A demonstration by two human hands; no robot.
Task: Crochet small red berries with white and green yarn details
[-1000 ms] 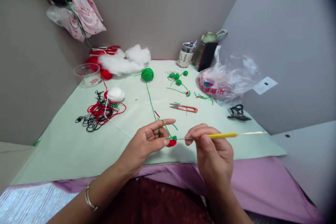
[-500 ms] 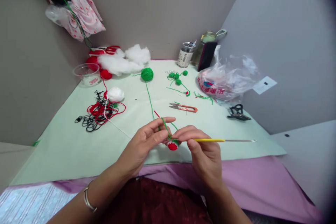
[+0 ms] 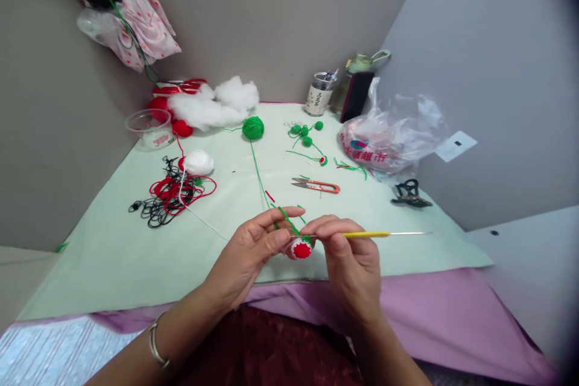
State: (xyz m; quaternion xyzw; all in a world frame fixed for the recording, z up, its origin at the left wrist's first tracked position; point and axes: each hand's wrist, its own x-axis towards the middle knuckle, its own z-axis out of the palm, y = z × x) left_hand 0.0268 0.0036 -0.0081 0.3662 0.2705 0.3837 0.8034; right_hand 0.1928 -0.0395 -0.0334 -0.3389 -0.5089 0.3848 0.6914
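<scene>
A small crocheted piece [image 3: 301, 248], red in the middle with a white and green edge, is pinched in my left hand [image 3: 253, 247]. Green yarn [image 3: 257, 169] runs from a green ball [image 3: 253, 128] over my left forefinger to the piece. My right hand [image 3: 355, 259] grips a crochet hook [image 3: 366, 234] by its yellow handle; one metal end points right, and the other meets the piece between both hands. My right fingertips are close beside the piece's green edge.
Orange snips [image 3: 316, 186] lie beyond my hands. Farther back are green crocheted balls [image 3: 307, 141], white stuffing [image 3: 208, 108] and a pen jar [image 3: 318, 96]. Tangled yarn [image 3: 167, 193] and a white ball [image 3: 199, 163] are left; a plastic bag [image 3: 384, 139] and black clip [image 3: 411, 194] are right.
The crocheted piece has turned so its red face shows more fully and sits slightly right. The hook has moved up and left, and its shaft now shows at the piece.
</scene>
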